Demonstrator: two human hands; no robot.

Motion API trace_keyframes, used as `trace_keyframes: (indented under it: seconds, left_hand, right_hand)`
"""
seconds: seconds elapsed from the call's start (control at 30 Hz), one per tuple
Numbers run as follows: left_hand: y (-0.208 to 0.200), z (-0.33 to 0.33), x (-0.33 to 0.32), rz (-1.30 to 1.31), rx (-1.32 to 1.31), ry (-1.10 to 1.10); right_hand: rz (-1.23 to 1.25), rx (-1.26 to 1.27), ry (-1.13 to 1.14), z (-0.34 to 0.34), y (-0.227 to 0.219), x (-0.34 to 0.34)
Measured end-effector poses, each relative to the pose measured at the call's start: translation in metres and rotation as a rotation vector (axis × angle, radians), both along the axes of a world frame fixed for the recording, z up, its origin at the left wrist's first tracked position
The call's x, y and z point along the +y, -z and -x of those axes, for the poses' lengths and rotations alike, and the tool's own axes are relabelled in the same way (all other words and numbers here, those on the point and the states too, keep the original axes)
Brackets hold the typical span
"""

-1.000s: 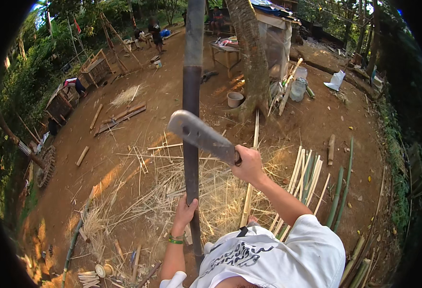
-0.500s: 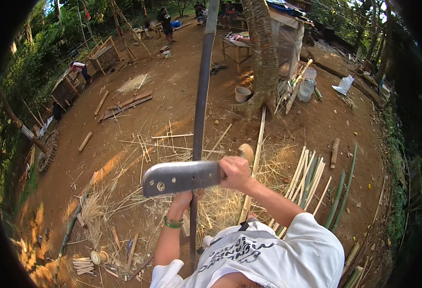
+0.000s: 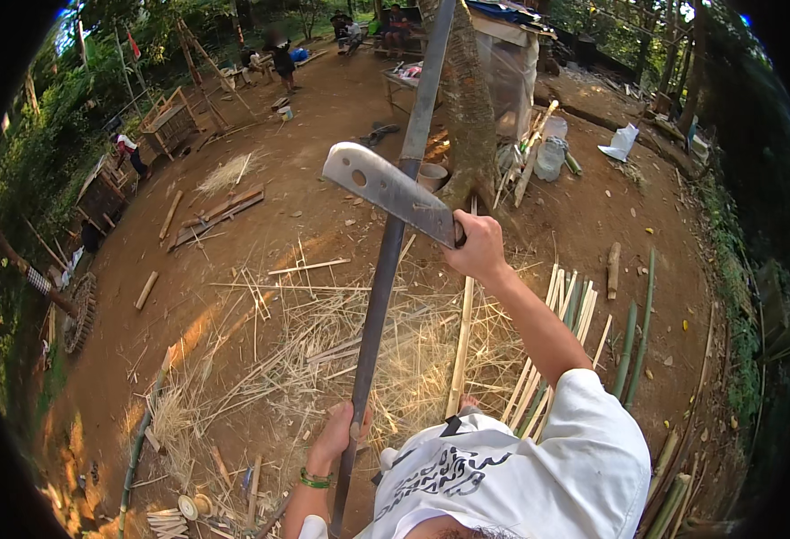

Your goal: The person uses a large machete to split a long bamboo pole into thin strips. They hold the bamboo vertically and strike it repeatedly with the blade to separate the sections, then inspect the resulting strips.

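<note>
A long dark bamboo pole (image 3: 379,332) was held at a slant in front of the chest, its lower end near the shirt, its upper part run out past the top edge of the view and tipped to the right. Down low, it was gripped by the left hand (image 3: 336,436), closed around it with the thumb showing; the rest of the fingers were mostly hidden. Green bracelets (image 3: 316,479) were worn on that wrist.

A broad cleaver (image 3: 386,189) was held up by the right hand (image 3: 477,247), a proper closed fist, with the handle pretty much covered. The holed blade was pointed left and seen across the upper stretch of the pole, but whether the two were actually touching couldn't be told from this angle.

Below, the dirt was littered with pale bamboo shavings (image 3: 413,350), and a long split bamboo strip (image 3: 461,350) was laid out towards the tree trunk (image 3: 471,117). A bunch of bamboo slats (image 3: 522,395) was lined up on the right, with green bamboo poles (image 3: 626,350) just beside it. A bucket (image 3: 432,175) was parked by the trunk, partly covered by the pole.
</note>
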State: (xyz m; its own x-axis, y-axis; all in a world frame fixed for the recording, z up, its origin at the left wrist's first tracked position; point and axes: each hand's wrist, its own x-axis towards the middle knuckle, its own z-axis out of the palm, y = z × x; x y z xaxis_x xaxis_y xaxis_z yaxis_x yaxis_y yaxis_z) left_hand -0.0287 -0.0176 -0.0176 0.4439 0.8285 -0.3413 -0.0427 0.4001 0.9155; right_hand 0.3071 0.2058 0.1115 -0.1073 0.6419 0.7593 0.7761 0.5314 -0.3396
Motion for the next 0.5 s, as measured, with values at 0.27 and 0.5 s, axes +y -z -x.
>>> trace_keyframes:
  seconds: [0.27, 0.5]
  left_hand:
    - [-0.01, -0.009, -0.015, 0.079, -0.167, 0.018]
    - [0.007, -0.014, -0.033, 0.152, -0.24, 0.071]
  right_hand:
    - [-0.045, -0.211, -0.197, -0.01, 0.0, -0.008]
    - [0.05, -0.174, -0.189, -0.005, 0.005, -0.018]
